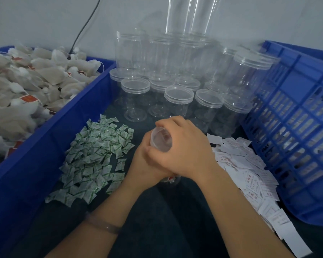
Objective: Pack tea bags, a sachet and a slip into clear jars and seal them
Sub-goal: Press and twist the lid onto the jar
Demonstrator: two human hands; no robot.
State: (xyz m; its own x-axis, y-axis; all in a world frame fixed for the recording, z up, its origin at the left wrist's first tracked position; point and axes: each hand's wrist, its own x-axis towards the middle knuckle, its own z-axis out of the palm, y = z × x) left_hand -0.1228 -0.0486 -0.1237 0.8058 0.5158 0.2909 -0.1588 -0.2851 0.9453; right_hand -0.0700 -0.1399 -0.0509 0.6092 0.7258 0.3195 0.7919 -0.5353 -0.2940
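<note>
A clear jar stands in the middle of the dark table, mostly hidden by both hands. My left hand wraps round the jar's body from the left. My right hand curls over the top and grips the clear lid at the jar's mouth. Something red shows through the jar's bottom. A pile of white and green sachets lies to the left of the hands. White paper slips lie scattered to the right. Tea bags fill the blue bin at the left.
Many capped empty clear jars stand stacked behind the hands, against the wall. A blue bin's wall runs along the left. A blue slatted crate leans at the right. A black cable hangs on the wall.
</note>
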